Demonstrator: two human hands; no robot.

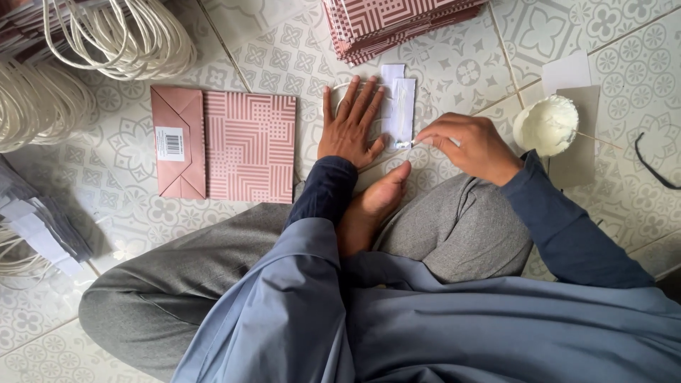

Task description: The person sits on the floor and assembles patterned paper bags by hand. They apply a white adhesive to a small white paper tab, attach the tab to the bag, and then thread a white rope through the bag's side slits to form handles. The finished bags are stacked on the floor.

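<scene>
Nearest the camera: lap of the seated person, grey trousers and blue-grey top, dark blue sleeves, with one bare foot (372, 206) tucked up between the knees, toes toward the hands.

Left hand (350, 126): spread wide and flat, palm down on the tiled floor (454, 67), fingers pointing away from the body. It presses on a white cord loop (333, 91) and its fingertips reach the edge of a white paper strip (401, 113). It grips nothing.

Right hand (468, 145): fingers pinched narrow around a thin stick (too small to tell more), its tip touching the near end of the white paper strip, just beside the left thumb.

Right of that hand: small white bowl (546, 125) with white paste inside, standing on a grey card (580, 159); a second thin stick leans out of it. Further right, a black cord (656, 167) lies loose.

Left of the hands: flat-folded pink patterned paper bag (248, 145), bottom flap with a white label showing, lying well apart from the strip.

Far edge: stack of the same pink bags (390, 25) at top centre; bundles of white cord handles (120, 35) at top left.
</scene>
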